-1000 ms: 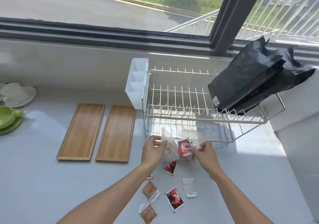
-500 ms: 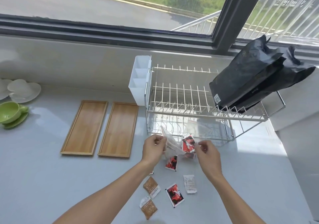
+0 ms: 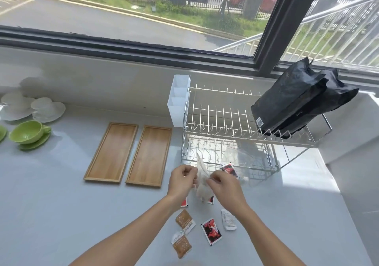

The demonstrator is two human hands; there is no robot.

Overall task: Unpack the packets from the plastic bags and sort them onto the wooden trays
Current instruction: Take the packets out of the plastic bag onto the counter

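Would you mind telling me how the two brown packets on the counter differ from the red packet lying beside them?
The brown packets are tan with pale speckles and a white end strip; the red packet is red and black with a white border. The brown packets look narrower; the red packet looks wider and squarer. All lie flat on the counter, none on a tray.

No text is resolving clearly enough for you to read. The black bag [image 3: 295, 103] at 2 o'clock is carrying a small white label near its lower left corner, its print too fine to read. The brown packets [image 3: 185, 221] and the red packet [image 3: 211, 231] at 6 o'clock are showing printing, all of it blurred.
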